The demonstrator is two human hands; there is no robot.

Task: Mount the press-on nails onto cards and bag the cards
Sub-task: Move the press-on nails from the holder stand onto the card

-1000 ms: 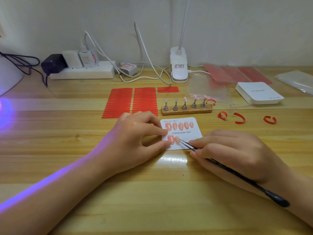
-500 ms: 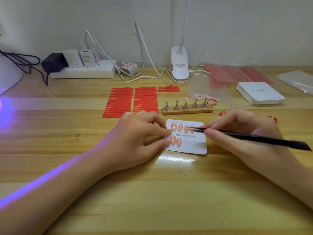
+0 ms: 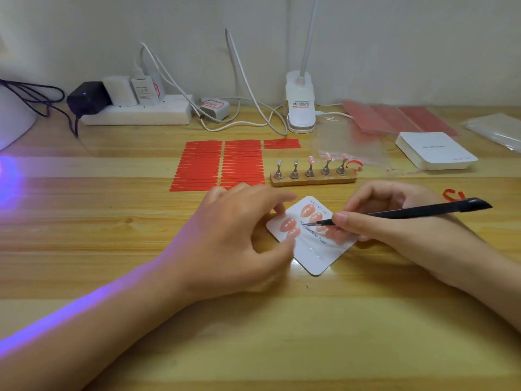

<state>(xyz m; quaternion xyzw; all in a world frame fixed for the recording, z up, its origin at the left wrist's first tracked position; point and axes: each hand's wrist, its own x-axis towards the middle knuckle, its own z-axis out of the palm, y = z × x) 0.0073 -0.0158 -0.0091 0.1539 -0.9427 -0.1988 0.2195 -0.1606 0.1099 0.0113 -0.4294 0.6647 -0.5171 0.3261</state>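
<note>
A white card [image 3: 314, 251] printed "Handmade Nail" lies tilted on the wooden table with several pink press-on nails [image 3: 287, 224] stuck to it. My left hand [image 3: 234, 238] holds the card's left side between forefinger and thumb. My right hand [image 3: 394, 224] grips black tweezers [image 3: 417, 210], and their tip touches the nails in the card's top row. Behind the card stands a wooden nail stand [image 3: 313, 180] with metal holders, three of which carry pink nails. A stack of blank white cards [image 3: 435, 149] sits at the right, with clear bags [image 3: 349, 142] beside it.
Red adhesive strips [image 3: 220, 165] lie in rows behind my left hand. Curled red backing scraps [image 3: 452, 194] lie at the right. Along the wall are a power strip [image 3: 135, 112], cables, a clip lamp [image 3: 300, 105], pink sheets [image 3: 394, 117] and more clear bags [image 3: 496, 131]. A nail lamp [image 3: 11, 117] glows purple at left.
The card has been turned clockwise to a diagonal under my left hand. My right hand swung the tweezers from the lower row up to the top row of nails.
</note>
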